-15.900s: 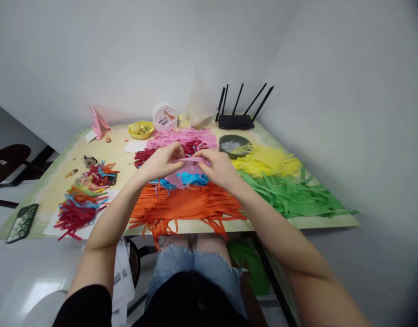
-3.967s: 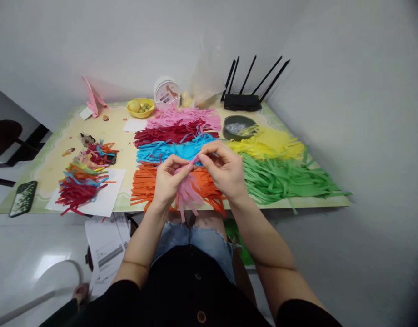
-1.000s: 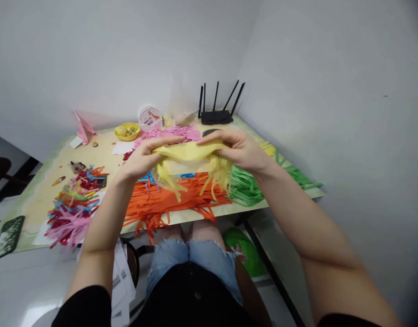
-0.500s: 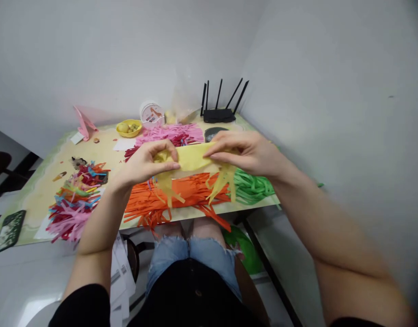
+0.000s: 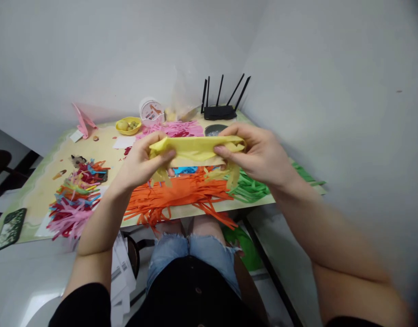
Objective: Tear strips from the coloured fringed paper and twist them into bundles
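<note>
Stretched between my two hands is a folded sheet of yellow tissue paper (image 5: pixel 195 147) with cut fringe strips dangling at both ends. My left hand (image 5: pixel 146 159) is closed on its left end, the thumb lying along the front. At the right end, my right hand (image 5: pixel 253 152) pinches the paper with thumb and fingers. Beneath it on the table, orange fringed paper (image 5: pixel 181 190) spreads to the front edge. Green paper strips (image 5: pixel 251 187) lie below my right hand, and a bit of blue paper (image 5: pixel 186 170) shows behind the orange.
Multicoloured fringe bundles (image 5: pixel 74 200) and a phone (image 5: pixel 10 228) lie on the left. Pink fringed paper (image 5: pixel 175 129), a yellow fruit bowl (image 5: pixel 128 131), a white tub (image 5: pixel 151 112), a dark bowl (image 5: pixel 214 130) and a black router (image 5: pixel 220 112) stand towards the wall.
My hands have shifted slightly apart and now grip the ends of the yellow paper more fully. My right fingers have moved from its top middle to its right end, and the paper is held flatter.
</note>
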Demonstrator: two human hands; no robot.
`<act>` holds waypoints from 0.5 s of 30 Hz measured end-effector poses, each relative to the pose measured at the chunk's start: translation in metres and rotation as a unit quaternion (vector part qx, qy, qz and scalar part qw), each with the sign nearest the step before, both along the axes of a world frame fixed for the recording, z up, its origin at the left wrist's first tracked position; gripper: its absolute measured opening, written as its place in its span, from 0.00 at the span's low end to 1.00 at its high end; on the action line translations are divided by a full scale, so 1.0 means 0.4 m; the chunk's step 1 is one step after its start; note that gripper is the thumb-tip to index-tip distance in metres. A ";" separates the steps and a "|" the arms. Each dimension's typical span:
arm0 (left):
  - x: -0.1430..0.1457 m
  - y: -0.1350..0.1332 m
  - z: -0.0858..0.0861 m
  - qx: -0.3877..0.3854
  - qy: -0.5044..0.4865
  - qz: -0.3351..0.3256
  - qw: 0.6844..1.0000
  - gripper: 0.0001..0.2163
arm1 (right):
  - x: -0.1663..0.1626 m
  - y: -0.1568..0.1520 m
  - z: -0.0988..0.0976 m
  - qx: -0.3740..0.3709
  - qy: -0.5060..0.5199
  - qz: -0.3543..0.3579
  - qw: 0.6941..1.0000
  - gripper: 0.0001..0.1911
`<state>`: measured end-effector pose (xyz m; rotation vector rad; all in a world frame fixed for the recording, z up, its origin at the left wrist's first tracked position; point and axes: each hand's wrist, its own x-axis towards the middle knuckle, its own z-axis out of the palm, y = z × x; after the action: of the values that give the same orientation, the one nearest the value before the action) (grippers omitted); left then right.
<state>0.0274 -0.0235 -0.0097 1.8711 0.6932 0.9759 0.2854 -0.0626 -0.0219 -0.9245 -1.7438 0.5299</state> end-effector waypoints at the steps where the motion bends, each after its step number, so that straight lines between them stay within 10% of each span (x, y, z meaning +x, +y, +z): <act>1: -0.003 -0.002 -0.003 -0.018 -0.013 -0.006 1.000 0.11 | -0.003 -0.004 -0.003 0.007 0.017 0.001 1.000 0.04; 15: -0.038 -0.012 -0.010 -0.026 -0.050 -0.053 0.997 0.07 | 0.001 -0.016 -0.005 0.030 0.026 0.091 0.995 0.09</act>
<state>0.0120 -0.0282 -0.0137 1.7817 0.5490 0.9660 0.2856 -0.0691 -0.0239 -0.7081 -1.7972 0.6089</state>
